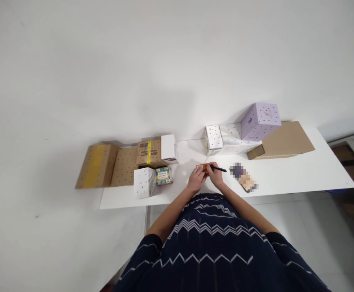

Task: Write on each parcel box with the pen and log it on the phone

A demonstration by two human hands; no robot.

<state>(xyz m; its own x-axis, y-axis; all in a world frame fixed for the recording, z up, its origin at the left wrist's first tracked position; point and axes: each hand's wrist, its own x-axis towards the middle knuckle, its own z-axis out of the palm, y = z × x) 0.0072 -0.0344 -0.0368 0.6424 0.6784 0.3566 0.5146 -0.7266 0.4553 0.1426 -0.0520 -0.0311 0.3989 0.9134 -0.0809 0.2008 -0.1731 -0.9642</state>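
Note:
My left hand (pixel 196 178) is closed on a small orange item (pixel 201 166), holding it just above the white table (pixel 301 172). My right hand (pixel 215 173) pinches a black pen (pixel 219 169) whose tip meets the orange item. The two hands are pressed together near the table's front middle. What the orange item is stays too small to tell.
Left of my hands stand a white dotted box (pixel 144 182), a small colourful carton (pixel 164 175), brown cartons (pixel 148 152) and a white box (pixel 168 148). At the back right are a white dotted box (pixel 225 138), a lilac box (pixel 260 121) and a flat brown carton (pixel 283 141). A blurred flat item (pixel 243 177) lies right of my hands.

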